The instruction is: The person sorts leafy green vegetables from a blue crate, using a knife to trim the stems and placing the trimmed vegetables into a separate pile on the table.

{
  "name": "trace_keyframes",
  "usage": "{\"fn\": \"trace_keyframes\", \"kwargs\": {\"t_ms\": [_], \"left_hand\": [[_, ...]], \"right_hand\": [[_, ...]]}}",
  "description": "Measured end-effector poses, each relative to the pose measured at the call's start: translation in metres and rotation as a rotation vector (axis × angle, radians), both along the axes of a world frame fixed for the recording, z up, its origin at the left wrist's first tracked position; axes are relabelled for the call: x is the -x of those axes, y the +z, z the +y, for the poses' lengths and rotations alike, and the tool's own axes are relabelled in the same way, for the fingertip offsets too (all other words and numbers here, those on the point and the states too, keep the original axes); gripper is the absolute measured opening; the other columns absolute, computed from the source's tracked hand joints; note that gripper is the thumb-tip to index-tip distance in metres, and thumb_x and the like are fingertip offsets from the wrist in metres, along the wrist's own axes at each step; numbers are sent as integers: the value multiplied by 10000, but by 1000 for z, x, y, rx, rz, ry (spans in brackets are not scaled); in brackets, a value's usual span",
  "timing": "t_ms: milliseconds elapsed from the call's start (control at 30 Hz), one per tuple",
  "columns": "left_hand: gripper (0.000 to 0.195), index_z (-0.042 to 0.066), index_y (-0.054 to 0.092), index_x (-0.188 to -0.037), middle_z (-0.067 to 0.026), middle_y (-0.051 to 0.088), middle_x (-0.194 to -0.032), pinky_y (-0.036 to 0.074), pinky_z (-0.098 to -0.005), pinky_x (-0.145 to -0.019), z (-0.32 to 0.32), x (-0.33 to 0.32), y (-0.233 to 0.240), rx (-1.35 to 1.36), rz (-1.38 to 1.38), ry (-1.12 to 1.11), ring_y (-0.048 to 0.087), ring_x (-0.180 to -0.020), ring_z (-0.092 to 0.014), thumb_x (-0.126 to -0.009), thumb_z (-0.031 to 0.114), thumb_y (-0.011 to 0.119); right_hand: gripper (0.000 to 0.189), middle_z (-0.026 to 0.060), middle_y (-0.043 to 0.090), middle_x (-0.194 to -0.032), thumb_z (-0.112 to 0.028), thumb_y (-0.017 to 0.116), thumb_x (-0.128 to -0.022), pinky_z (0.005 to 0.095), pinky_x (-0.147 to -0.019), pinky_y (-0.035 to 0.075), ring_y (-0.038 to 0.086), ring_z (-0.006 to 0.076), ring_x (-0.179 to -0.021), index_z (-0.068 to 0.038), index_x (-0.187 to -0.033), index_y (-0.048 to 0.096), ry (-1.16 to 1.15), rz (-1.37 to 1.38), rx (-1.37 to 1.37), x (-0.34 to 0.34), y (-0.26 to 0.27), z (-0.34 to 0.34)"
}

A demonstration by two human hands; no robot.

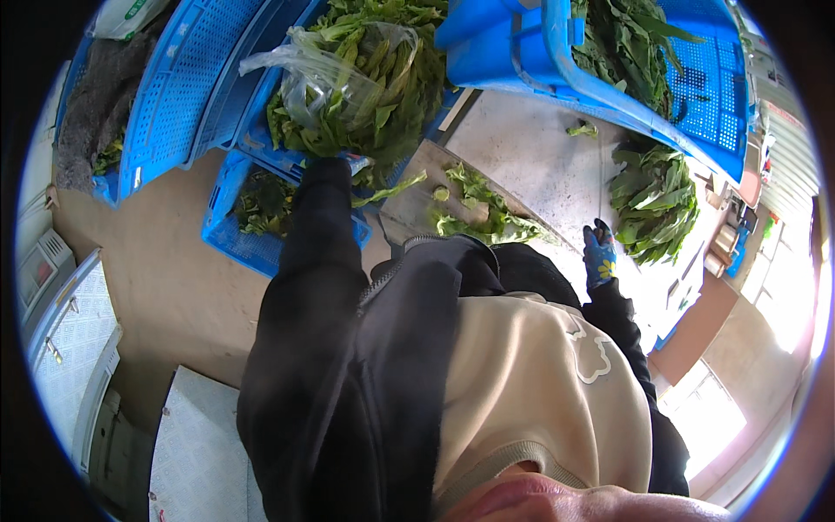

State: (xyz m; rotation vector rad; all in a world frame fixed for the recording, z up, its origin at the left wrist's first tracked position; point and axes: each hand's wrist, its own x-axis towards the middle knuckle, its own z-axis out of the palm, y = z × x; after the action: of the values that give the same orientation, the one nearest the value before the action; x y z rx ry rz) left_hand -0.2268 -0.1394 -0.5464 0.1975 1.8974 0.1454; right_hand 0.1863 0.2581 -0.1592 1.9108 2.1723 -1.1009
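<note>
My left hand [359,163] reaches to the near edge of a blue crate of leafy greens [391,111]. The black sleeve hides most of that hand; only a bit of patterned glove shows, so its grip cannot be made out. A clear plastic bag [326,85] lies on those greens. My right hand [600,254], in a blue flowered glove with dark fingertips, is over the pale tabletop [522,150], just left of a pile of leafy greens [655,202]. Its fingers are close together, and whether anything is between them is unclear. Loose leaves and stem pieces [476,196] lie on a board [411,209] before me.
A tilted blue crate [554,85] with dark green leaves [626,59] stands at the far right of the table. More blue crates [189,78] stand at left, one holding dark cloth [98,98]. A low blue basket [248,251] with leaf scraps sits on the floor [176,274].
</note>
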Motion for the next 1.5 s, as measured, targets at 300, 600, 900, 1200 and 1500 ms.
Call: {"fn": "trace_keyframes", "kwargs": {"t_ms": [300, 600, 900, 1200, 1500], "left_hand": [[674, 50, 632, -1247, -224, 639, -1238, 470, -443, -960, -6, 94, 112, -368, 424, 86, 589, -1133, -403, -851, 596, 627], [321, 23, 554, -1296, -192, 575, -1343, 532, -394, -972, 136, 133, 468, -1483, 767, 816, 625, -1131, -273, -995, 133, 566], [264, 170, 692, -1125, -60, 718, -936, 541, -354, -649, 394, 178, 617, -839, 714, -1025, 694, -796, -193, -891, 283, 648], [580, 65, 372, -1478, -212, 359, -1526, 256, -499, -1157, 409, 105, 510, 154, 905, -1176, 334, -1429, -334, -947, 254, 510], [667, 127, 548, -1304, -198, 559, -1335, 500, -453, -948, 442, 153, 564, -217, 1054, -1148, 589, -1140, -373, -702, 291, 783]], "right_hand": [[542, 221, 652, -1168, -185, 661, -887, 390, -929, 498, 636, 336, -1105, -28, -1377, 490, 892, -188, 189, 139, 67, -66], [558, 199, 660, -1174, -279, 675, -873, 393, -908, 506, 636, 341, -1094, -56, -1360, 520, 800, -28, 164, 80, 81, -46], [558, 154, 666, -1153, -236, 651, -823, 425, -873, 523, 643, 347, -1039, -143, -1361, 537, 813, 21, 77, 31, 100, -14], [546, 161, 646, -1219, -300, 677, -839, 425, -922, 511, 621, 357, -1113, -144, -1347, 548, 466, 242, 246, -55, 52, -3], [543, 156, 657, -1215, -318, 689, -843, 402, -924, 504, 619, 338, -1125, -126, -1334, 563, 487, 166, 304, -79, 18, 1]]}}
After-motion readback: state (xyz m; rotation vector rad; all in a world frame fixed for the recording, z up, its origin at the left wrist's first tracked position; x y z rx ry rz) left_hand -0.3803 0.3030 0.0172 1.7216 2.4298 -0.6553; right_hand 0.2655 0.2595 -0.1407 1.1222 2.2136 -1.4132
